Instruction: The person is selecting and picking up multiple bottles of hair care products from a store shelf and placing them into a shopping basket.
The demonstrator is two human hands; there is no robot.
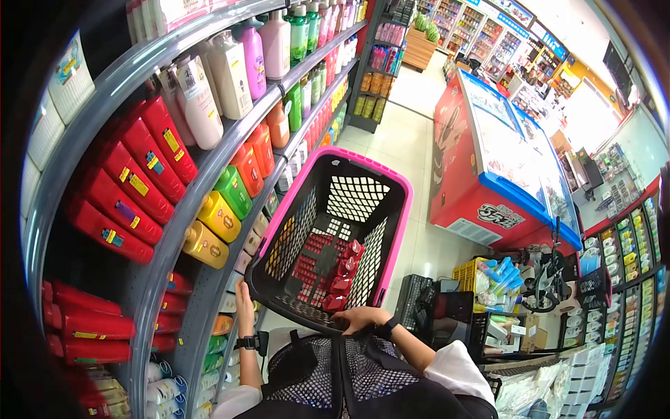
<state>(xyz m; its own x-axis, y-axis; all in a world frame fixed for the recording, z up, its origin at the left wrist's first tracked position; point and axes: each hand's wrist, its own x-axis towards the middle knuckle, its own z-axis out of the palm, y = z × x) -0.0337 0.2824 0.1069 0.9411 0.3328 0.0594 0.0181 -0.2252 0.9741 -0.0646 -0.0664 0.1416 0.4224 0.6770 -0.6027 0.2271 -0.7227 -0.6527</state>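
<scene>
A black basket with a pink rim (403,209) is tilted in front of my body, close beside the shelves. Inside it, several red packages (342,279) lie in a row along the right part of the bottom. My right hand (357,318) is at the basket's near edge with its fingers curled over the rim. At the near left corner, my left hand (244,300) rests against the outside of the basket with its fingers stretched upward. Nothing shows in the left hand's grip.
Shelves (241,133) on the left hold red bottles (129,185), yellow bottles (218,218) and other bottles. A red and blue chest freezer (464,174) stands at the right. Beyond the basket runs a tiled floor (412,140). Crates (469,274) stand at the lower right.
</scene>
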